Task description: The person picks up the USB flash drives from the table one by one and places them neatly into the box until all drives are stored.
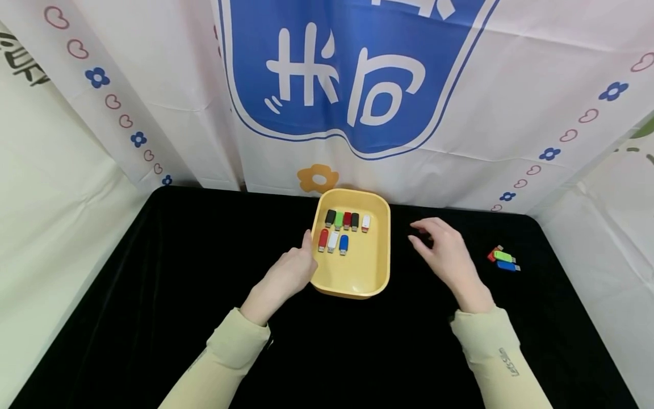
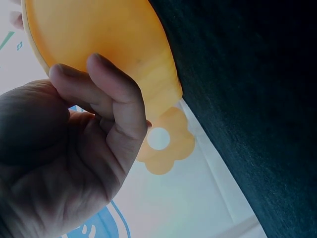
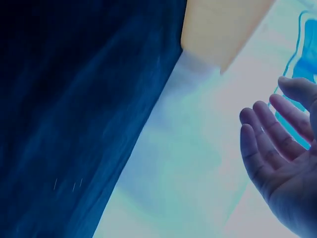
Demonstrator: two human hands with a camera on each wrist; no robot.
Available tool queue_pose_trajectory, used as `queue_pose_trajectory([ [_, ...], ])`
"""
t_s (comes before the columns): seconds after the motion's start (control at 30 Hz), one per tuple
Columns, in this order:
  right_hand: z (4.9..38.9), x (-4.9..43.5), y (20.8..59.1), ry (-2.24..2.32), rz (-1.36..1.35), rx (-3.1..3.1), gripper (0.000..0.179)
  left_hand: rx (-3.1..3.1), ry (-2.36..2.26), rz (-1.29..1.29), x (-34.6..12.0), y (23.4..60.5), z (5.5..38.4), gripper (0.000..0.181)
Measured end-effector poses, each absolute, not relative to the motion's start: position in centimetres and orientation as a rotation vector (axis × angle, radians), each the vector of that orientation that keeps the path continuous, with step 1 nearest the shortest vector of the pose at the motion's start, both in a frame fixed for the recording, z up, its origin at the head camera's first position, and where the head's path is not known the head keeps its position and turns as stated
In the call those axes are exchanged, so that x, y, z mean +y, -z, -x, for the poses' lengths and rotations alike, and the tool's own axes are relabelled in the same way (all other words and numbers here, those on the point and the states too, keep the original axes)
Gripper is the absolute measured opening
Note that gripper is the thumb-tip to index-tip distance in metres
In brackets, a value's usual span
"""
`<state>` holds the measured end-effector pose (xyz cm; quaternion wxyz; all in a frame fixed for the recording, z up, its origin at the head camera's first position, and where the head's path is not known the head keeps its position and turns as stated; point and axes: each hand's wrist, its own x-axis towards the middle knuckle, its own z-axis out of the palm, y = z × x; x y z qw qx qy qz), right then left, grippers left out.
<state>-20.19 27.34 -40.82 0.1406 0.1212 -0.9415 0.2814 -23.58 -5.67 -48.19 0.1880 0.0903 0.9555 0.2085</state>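
Observation:
A yellow tray (image 1: 375, 272) stands on the black cloth with several USB flash drives inside. The upper row runs black, green (image 1: 339, 220), dark red, black, then a white one (image 1: 365, 222) set a little apart. Below lie a red (image 1: 323, 240), a white and a blue flash drive (image 1: 344, 244). My left hand (image 1: 291, 270) holds the tray's left rim, index finger pointing forward along it; the left wrist view shows its other fingers (image 2: 124, 99) bent against the outer wall. To the right of the tray, my right hand (image 1: 447, 255) hovers empty, thumb and index finger apart.
Three more flash drives, red, green (image 1: 503, 257) and blue, lie close together on the black-covered table (image 1: 409, 352), right of my right hand. A white printed curtain (image 1: 204, 130) with a blue emblem hangs behind the table's far edge.

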Motion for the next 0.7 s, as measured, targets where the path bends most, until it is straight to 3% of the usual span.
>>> queue_pose_trajectory([
  [0.33,18.1,34.9,40.2,-0.732,-0.185,-3.027,0.053,2.699,-0.574,-0.28,-5.8,48.7,23.7,0.088],
  [0.7,16.0,40.8,41.4,-0.662,0.187,-3.138,0.063,2.682,-0.589,-0.244,-5.7,48.7,23.8,0.087],
])
